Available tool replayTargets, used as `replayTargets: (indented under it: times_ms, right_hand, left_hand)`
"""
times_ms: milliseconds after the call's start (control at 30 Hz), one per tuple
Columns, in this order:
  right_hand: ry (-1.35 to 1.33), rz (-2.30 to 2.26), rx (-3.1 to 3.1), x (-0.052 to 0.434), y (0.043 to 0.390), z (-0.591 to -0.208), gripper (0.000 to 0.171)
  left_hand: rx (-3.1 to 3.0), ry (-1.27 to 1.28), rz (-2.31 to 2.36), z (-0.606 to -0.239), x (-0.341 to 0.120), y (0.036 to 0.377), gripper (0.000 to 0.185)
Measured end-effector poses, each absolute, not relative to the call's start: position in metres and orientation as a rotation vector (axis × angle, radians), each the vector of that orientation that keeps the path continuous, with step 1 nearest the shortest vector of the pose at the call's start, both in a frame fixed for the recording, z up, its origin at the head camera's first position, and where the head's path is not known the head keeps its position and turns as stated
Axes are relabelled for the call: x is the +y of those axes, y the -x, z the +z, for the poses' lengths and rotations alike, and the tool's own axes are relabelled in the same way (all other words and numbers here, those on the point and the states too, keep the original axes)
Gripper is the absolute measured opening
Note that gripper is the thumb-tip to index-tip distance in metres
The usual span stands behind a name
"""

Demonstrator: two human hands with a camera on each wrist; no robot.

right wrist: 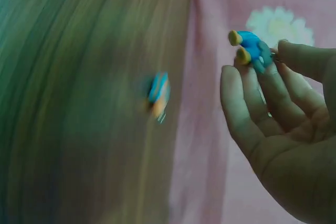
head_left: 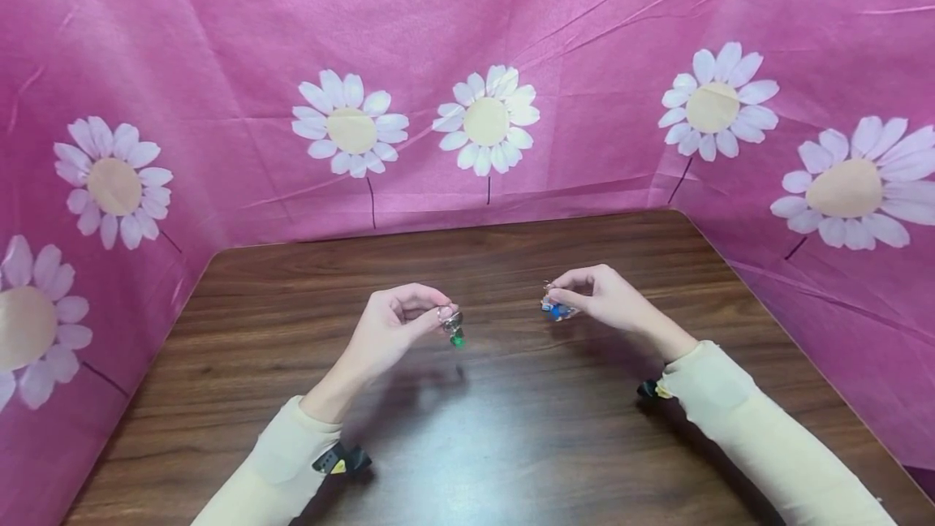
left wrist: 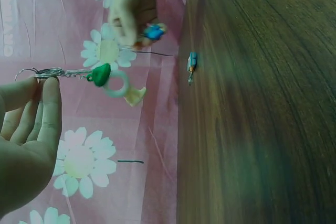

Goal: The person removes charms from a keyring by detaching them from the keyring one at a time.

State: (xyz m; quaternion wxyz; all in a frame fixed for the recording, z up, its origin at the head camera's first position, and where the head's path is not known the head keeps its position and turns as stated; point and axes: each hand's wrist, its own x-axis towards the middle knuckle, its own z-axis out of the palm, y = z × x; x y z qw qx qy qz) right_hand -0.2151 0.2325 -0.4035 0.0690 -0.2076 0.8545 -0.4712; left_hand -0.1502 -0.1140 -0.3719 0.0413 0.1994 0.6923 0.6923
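Green keychain (head_left: 456, 333) pinched by left hand (head_left: 390, 323); right hand (head_left: 609, 299) seemingly holds blue charm (head_left: 557, 311).

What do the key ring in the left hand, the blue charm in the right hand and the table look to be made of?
Key ring: thin silvery loop and chain, probably metal. Its green charm: matte, rounded, likely rubber or soft plastic. Blue charm, pinched by the right hand: smooth with yellow knobs, probably plastic too, though blurred. Table: dark wood grain with a slight sheen, wood or laminate.
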Motion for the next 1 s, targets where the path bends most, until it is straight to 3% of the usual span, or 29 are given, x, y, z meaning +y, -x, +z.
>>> replayTargets:
  times_ms: [333, 1000]
  right_hand:
    - [0.393, -1.456, 2.413, 0.269, 0.24, -0.43, 0.033]
    - [0.298, -1.214, 2.634, 0.277, 0.254, -0.443, 0.027]
  left_hand:
    - [2.111, -0.624, 2.132, -0.373, -0.116, 0.148, 0.013]
    - [2.097, -0.614, 2.118, -0.374, -0.118, 0.147, 0.016]
